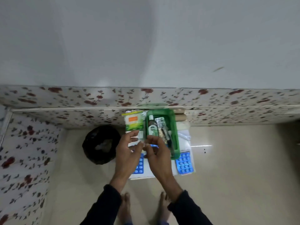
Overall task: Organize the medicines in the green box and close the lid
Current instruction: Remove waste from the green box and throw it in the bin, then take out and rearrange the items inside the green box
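Observation:
The green box point(176, 135) stands open on a small white table point(141, 176), holding a dark bottle point(152, 127) and several foil strips point(159, 123). Left of it lies a white and green packet point(134, 122). Blue blister strips lie at the box's right point(185, 163) and under my hands point(139, 166). My left hand point(128, 155) and my right hand point(158, 153) meet just in front of the box, fingers pinched together on a small pale item point(142, 144) too blurred to name.
A black bag-lined bin point(100, 143) sits on the floor left of the table. Floral-covered bedding point(24, 151) runs along the left and back. Cardboard rolls point(181, 116) lie behind the box. My bare feet point(125, 207) stand below the table.

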